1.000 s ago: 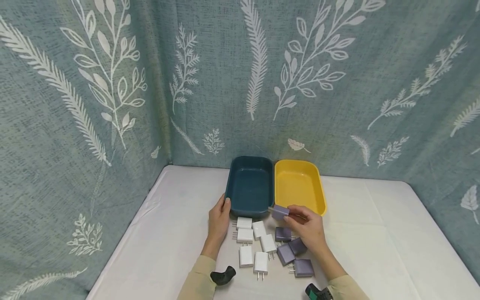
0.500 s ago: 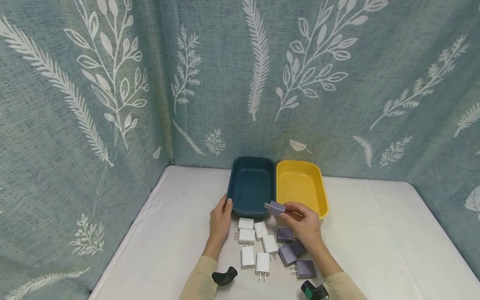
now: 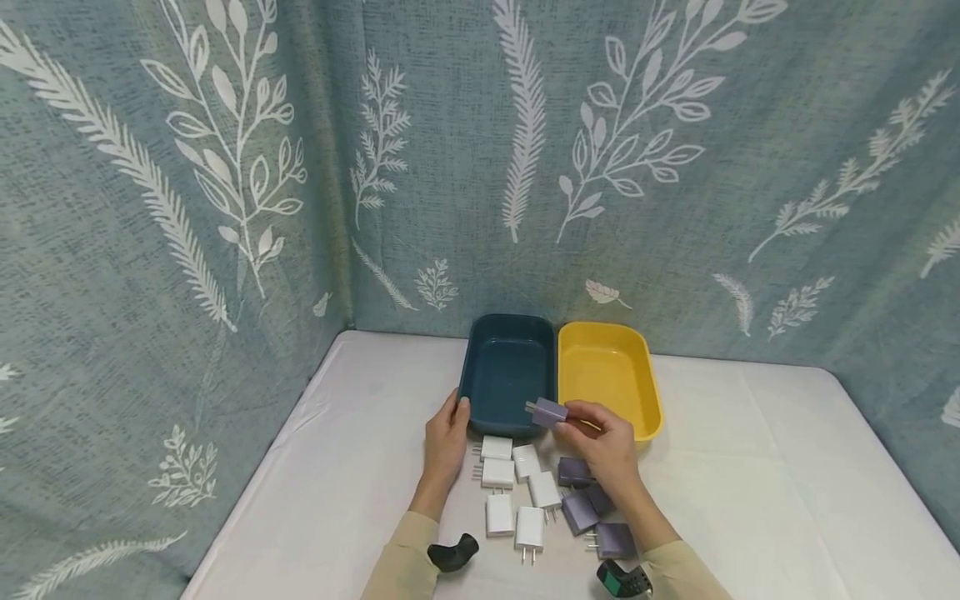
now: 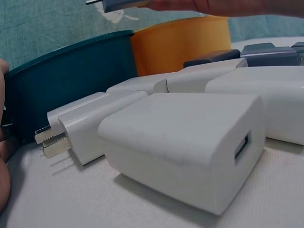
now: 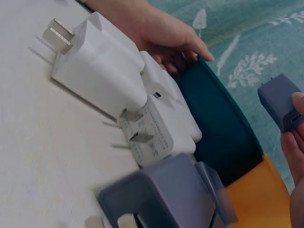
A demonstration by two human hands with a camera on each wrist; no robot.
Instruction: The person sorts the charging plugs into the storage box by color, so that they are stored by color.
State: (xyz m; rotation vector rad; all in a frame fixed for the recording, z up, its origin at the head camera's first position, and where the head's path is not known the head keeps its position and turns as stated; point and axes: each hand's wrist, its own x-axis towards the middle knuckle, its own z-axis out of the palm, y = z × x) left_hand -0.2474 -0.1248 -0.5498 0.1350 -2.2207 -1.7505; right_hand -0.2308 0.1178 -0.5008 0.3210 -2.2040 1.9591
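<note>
Fingers (image 3: 588,407) on charger (image 3: 551,413) above blue tray (image 3: 510,377)

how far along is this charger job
Little looks done: the blue tray and yellow tray stand side by side, with no charger seen lying in either. In hand: the right hand pinches one purple charger; the left hand holds the blue tray's side. Apparently left: six white chargers and four more purple ones on the table.

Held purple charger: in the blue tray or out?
Out: the left wrist view shows the right hand holding the purple charger higher than the blue tray.
</note>
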